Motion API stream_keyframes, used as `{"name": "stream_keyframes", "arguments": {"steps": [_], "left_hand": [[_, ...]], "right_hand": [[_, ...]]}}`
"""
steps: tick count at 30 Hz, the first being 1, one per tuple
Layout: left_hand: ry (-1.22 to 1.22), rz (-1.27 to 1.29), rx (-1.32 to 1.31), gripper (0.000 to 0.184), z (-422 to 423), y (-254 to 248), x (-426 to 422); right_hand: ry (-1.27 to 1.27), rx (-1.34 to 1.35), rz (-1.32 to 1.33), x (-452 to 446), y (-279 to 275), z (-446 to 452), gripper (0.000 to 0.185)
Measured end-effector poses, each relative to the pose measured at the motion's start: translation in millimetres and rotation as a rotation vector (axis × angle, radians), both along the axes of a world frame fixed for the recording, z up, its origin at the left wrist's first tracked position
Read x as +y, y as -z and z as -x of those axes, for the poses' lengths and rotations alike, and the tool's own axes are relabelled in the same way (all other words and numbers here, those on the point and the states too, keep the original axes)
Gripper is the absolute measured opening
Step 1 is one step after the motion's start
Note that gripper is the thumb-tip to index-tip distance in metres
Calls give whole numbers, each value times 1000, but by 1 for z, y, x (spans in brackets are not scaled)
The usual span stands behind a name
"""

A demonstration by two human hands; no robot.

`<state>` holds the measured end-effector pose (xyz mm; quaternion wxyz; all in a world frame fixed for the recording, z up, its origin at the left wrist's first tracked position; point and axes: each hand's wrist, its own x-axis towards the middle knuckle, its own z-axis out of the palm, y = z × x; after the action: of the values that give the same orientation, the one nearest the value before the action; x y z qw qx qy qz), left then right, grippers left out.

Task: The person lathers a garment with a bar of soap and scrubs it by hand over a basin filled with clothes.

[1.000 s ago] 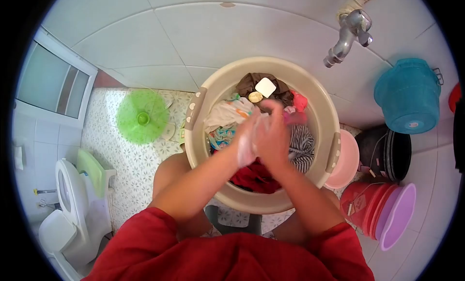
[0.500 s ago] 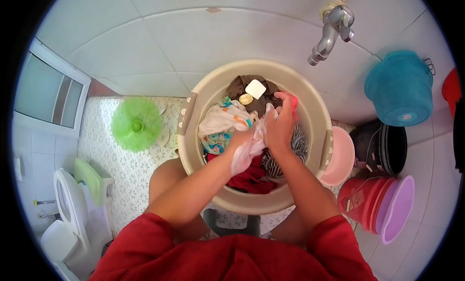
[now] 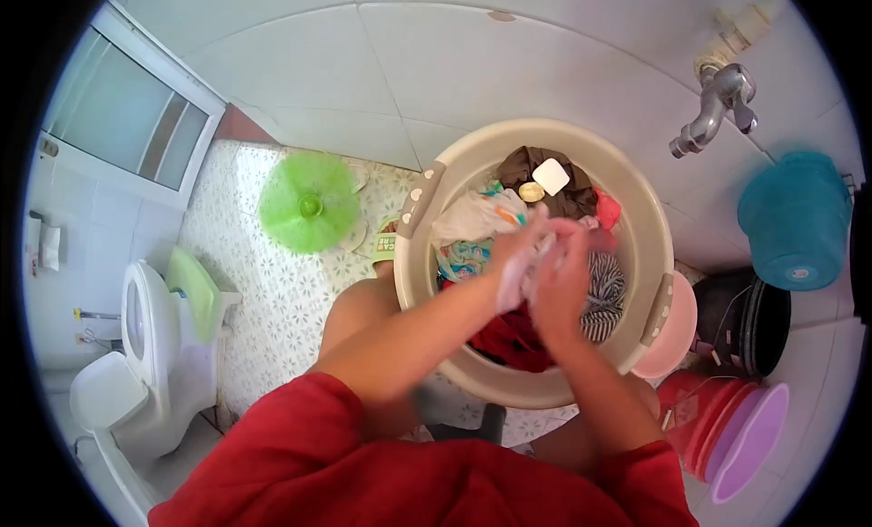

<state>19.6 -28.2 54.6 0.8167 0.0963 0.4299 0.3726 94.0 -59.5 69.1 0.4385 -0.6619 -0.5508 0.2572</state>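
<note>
A light printed garment [image 3: 472, 220] laid at the beige basin [image 3: 411, 265]'s ten o'clock, a pale, crumpled, wet-looking cloth [image 3: 514, 285] draped at the left hand [image 3: 520, 253] above mid-basin, right hand [image 3: 560, 280] held close, fingers blurred, grip cannot be told, a striped garment [image 3: 603, 298] at four o'clock.

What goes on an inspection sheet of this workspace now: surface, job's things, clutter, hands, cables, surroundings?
Surface: patterned floor, partly hidden by the tub.
Job's things: clothes in the tub; a white block and a yellowish piece on brown cloth.
Clutter: teal bucket, black bucket, red buckets, pink basin and purple basin to the right; green mesh to the left.
Hands: left hand and right hand together above the clothes, blurred; pale stuff, cloth or suds, about the left.
Cables: nothing seen.
Surroundings: tap on the wall; toilet and door to the left.
</note>
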Motion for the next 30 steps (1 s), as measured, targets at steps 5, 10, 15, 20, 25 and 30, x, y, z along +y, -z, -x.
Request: {"name": "stream_keyframes", "arguments": {"steps": [5,10,15,20,25,30], "left_hand": [[-94,-37,-108,31,-7,-7,-14],[23,-115,-153,22,3,18,-6],[36,-63,-83,22,2,12,1],[123,-28,-127,33,-8,-7,-12],[247,-421,-54,28,13,69,20],[89,-24,-83,22,-18,-4,-16]], "right_hand": [[-77,-69,-205,11,6,-10,23],[44,-115,25,23,8,-11,28],[-216,-64,56,-7,-9,2,26],[76,0,95,26,-3,-27,28],[-275,-118,-187,-18,-9,16,23],[20,-175,-40,35,10,-40,24]]}}
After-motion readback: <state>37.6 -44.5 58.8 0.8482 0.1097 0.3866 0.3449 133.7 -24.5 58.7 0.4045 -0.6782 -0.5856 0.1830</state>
